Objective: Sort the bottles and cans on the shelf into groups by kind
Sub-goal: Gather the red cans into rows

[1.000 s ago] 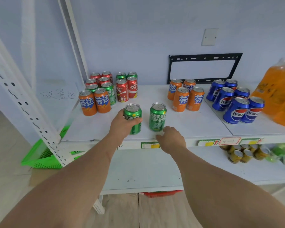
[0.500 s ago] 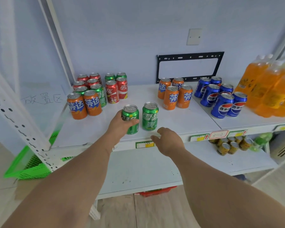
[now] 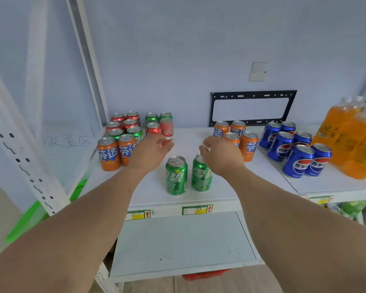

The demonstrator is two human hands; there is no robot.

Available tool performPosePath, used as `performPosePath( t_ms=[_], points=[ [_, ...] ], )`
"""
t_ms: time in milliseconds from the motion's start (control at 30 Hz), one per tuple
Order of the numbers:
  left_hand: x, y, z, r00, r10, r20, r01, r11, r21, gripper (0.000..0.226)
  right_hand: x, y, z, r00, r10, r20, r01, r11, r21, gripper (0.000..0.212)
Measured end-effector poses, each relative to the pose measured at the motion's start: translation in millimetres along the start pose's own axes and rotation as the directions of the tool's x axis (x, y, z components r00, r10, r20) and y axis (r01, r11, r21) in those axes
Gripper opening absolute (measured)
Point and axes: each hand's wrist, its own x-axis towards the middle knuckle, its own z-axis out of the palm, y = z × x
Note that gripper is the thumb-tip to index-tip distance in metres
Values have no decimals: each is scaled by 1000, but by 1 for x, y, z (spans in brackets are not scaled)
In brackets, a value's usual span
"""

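Cans on the shelf (image 3: 199, 193), part sorted, both hands reaching over the two green cans (image 3: 176, 176) at the front.

Head view: the left hand (image 3: 150, 153), fingers loosely curled and holding nothing, nears the mixed cluster (image 3: 133, 132) at back left, likely for a stray; the right hand (image 3: 221, 155), also loose and empty, hovers over the second green can. I count four orange cans (image 3: 248, 145) together, seven blue cans (image 3: 297, 161) together, and orange bottles (image 3: 351, 140) at far right.
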Motion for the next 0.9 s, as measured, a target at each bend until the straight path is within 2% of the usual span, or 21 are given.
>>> performPosePath(
  t_ms=[200, 333, 467, 600, 733, 900],
  points=[
    [51, -2, 3, 998, -16, -67, 27, 986, 167, 40, 87, 6, 21, 996, -36, 86, 23, 990, 141, 41],
    [91, -20, 11, 997, -68, -46, 79, 949, 306, 46, 148, 13, 46, 961, -44, 272, -30, 965, 261, 56],
    [127, -38, 16, 988, -152, -23, 148, 897, 417, 48, 197, 14, 80, 909, -97, 405, -29, 956, 293, 73],
    [149, -53, 17, 980, -193, 44, 141, 836, 531, 52, 222, 3, 104, 873, -149, 465, -46, 923, 383, 85],
    [172, -64, 20, 956, -246, 161, 106, 798, 594, 70, 240, -6, 116, 850, -218, 480, -51, 872, 487, 72],
    [192, -67, 29, 914, -290, 286, 34, 754, 656, 88, 261, -17, 143, 818, -273, 506, -94, 804, 587, 75]
  ],
)
